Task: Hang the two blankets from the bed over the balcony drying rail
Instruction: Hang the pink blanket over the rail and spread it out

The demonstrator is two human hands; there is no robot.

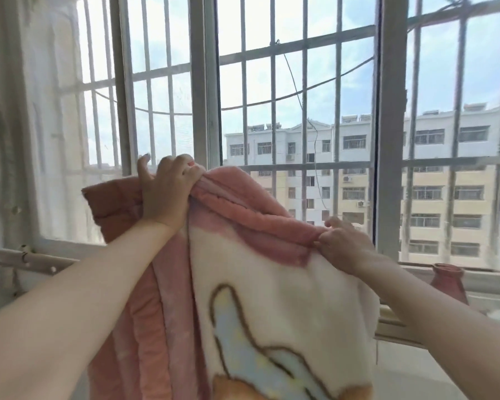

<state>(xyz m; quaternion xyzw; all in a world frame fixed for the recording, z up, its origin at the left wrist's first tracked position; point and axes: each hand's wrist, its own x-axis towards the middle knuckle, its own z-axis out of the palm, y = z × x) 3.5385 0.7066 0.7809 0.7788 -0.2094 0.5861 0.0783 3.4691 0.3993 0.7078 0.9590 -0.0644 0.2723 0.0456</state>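
A thick pink and cream blanket (260,284) with a cartoon print hangs in front of me, held up before the barred balcony window. My left hand (168,189) grips its bunched pink top edge, raised high. Lower and to the right, my right hand (344,243) pinches the same pink edge. A pale metal rail (26,259) runs from the left wall behind the blanket; whether the blanket rests on it I cannot tell. A second blanket is not in view.
Window frames and metal security bars (303,111) fill the view ahead, with apartment blocks beyond. A pink vase (448,281) stands on the sill at the right. A white wall with a pipe (0,140) is at the left.
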